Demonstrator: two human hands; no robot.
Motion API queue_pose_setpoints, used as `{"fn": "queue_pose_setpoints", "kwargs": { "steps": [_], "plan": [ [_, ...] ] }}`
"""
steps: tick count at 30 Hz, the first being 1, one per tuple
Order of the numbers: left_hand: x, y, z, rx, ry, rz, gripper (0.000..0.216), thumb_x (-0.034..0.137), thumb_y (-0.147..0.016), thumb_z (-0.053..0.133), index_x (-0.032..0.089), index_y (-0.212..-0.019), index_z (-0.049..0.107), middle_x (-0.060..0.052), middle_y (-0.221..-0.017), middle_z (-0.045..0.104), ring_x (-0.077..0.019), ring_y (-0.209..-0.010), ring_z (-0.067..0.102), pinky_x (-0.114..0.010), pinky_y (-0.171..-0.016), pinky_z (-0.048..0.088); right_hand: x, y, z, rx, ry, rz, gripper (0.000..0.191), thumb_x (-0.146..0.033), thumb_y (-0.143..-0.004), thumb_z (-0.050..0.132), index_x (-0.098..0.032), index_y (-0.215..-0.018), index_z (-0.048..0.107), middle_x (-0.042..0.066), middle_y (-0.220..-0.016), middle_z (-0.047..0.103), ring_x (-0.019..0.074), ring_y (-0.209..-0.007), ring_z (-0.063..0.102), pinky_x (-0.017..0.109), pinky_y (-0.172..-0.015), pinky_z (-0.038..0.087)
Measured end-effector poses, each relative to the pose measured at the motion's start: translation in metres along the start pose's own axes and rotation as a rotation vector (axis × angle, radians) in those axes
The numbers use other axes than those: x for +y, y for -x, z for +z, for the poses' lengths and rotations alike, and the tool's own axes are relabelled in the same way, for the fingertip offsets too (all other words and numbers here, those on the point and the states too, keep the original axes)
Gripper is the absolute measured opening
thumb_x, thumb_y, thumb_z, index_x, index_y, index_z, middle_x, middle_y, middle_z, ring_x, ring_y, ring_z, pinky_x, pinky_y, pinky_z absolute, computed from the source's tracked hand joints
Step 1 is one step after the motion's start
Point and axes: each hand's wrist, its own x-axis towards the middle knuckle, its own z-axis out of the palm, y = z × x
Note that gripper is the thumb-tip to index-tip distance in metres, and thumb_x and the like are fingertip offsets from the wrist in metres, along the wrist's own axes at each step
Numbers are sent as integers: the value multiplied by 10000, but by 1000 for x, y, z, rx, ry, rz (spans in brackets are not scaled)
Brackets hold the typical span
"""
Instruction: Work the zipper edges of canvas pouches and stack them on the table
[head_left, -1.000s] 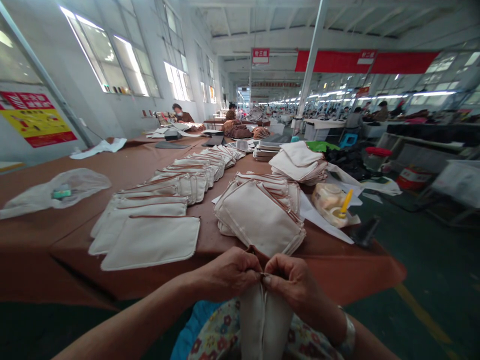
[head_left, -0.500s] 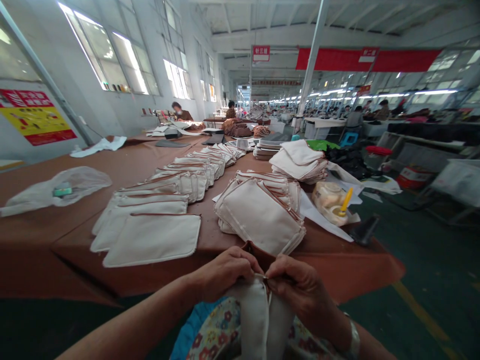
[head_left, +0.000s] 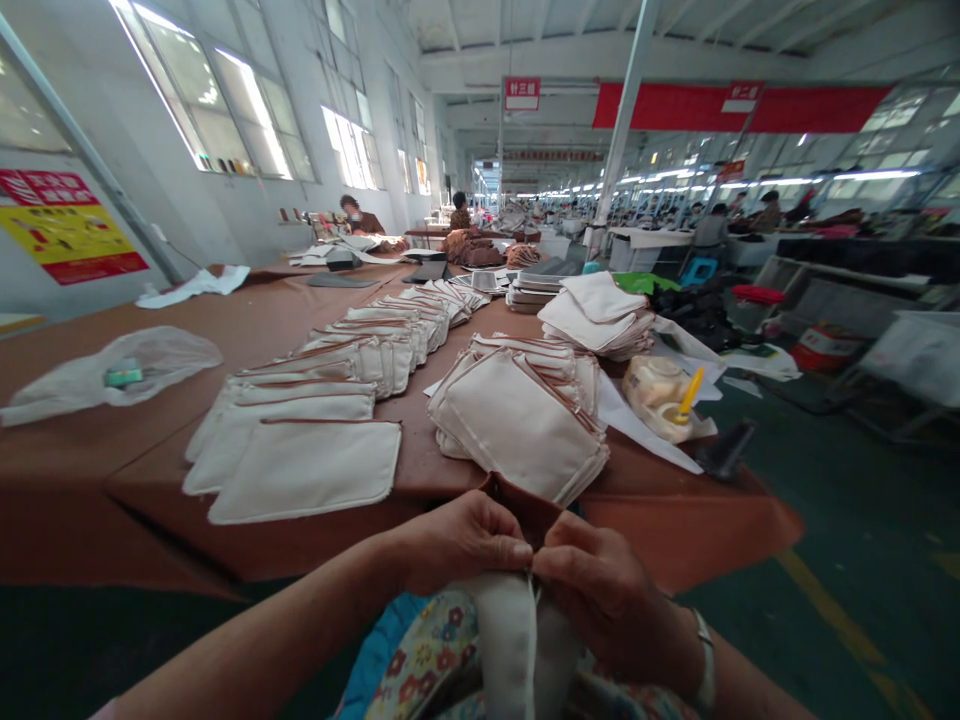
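Both hands grip a cream fabric piece [head_left: 507,640] with a brown inner side, hanging in front of my lap. My left hand [head_left: 469,540] pinches its edge between thumb and fingers. Close beside it, my right hand [head_left: 600,580] is closed on the same edge, the fingertips of both hands almost meeting. Brown material [head_left: 525,512] stands up behind the fingers. What lies right between the fingertips is too small to make out. Just beyond the hands is a stack of similar cream pieces with brown edges [head_left: 517,420] on the table.
Overlapping cream pieces [head_left: 315,465] run in a row along the brown-covered table [head_left: 180,430]. Another pile [head_left: 600,315] lies at the right, near a tub with a yellow-handled tool [head_left: 690,395] and a dark cone-shaped object [head_left: 726,450]. A plastic bag [head_left: 161,365] lies at left. Co-workers sit farther back.
Both hands stay on the cream fabric piece. My left thumb now lies flatter across the edge, and my right fingers have curled in tighter. The view has tilted slightly.
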Motion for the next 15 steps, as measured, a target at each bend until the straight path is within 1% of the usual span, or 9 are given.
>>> {"fn": "queue_pose_setpoints", "kwargs": {
  "steps": [2, 3, 4, 6, 8, 9, 11, 13, 15],
  "plan": [
    [1, 2, 1, -25, -49, 42, 489, 568, -723, 740, 102, -728, 595, 40, -603, 440, -71, -531, 293, -213, -477, 204, -2, 4, -1, 20, -54, 39, 109, -146, -910, 496, -198, -921, 592, 32, -775, 538, 166, -703, 493, 287, -648, 366],
    [2, 3, 1, -33, -85, 63, 478, 566, -751, 717, 101, -756, 602, 37, -617, 443, -74, -542, 297, -211, -481, 209, -3, 7, -2, 42, -116, 95, 68, -187, -908, 524, -200, -945, 580, 32, -802, 548, 167, -714, 502, 283, -655, 375],
    [3, 4, 2, -37, -126, 82, 468, 563, -782, 688, 103, -785, 605, 36, -629, 441, -78, -552, 299, -210, -484, 212, -5, 8, -3, 62, -202, 174, 88, -245, -912, 539, -203, -984, 570, 29, -822, 551, 166, -718, 504, 275, -651, 384],
    [6, 8, 2, -36, -216, 115, 453, 557, -834, 630, 106, -820, 598, 37, -643, 426, -82, -565, 298, -209, -486, 216, -7, 8, -7, 81, -374, 366, 221, -380, -951, 484, -200, -1052, 564, 21, -826, 545, 160, -704, 495, 259, -624, 392],
    [10, 11, 3, -36, -306, 142, 447, 555, -863, 588, 109, -821, 584, 38, -651, 411, -85, -573, 298, -207, -483, 217, -8, 5, -11, 50, -473, 495, 364, -457, -992, 369, -177, -1000, 602, 21, -795, 539, 158, -703, 482, 251, -611, 382],
    [12, 13, 4, -34, -348, 156, 445, 553, -870, 576, 111, -815, 578, 38, -653, 408, -87, -577, 300, -205, -480, 220, -9, 2, -14, 18, -500, 527, 431, -473, -1003, 331, -162, -931, 620, 19, -766, 530, 151, -690, 468, 248, -600, 367],
    [15, 15, 5, -17, -431, 178, 436, 542, -883, 556, 113, -808, 575, 34, -660, 415, -91, -588, 311, -199, -480, 234, -9, -4, -17, -72, -539, 560, 481, -506, -990, 360, -144, -792, 606, -2, -691, 474, 127, -628, 404, 237, -550, 317],
    [17, 16, 7, 11, -497, 198, 419, 520, -898, 540, 112, -813, 582, 27, -673, 439, -95, -603, 330, -191, -489, 257, -9, -7, -18, -154, -579, 559, 456, -526, -958, 435, -152, -724, 546, -34, -636, 378, 102, -567, 305, 230, -492, 243],
    [17, 17, 10, 33, -523, 222, 402, 503, -908, 533, 116, -808, 578, 19, -684, 467, -97, -611, 353, -187, -501, 277, -9, -7, -16, -166, -553, 505, 432, -519, -939, 482, -167, -689, 486, -45, -628, 338, 96, -559, 275, 233, -485, 217]
  ]
}}
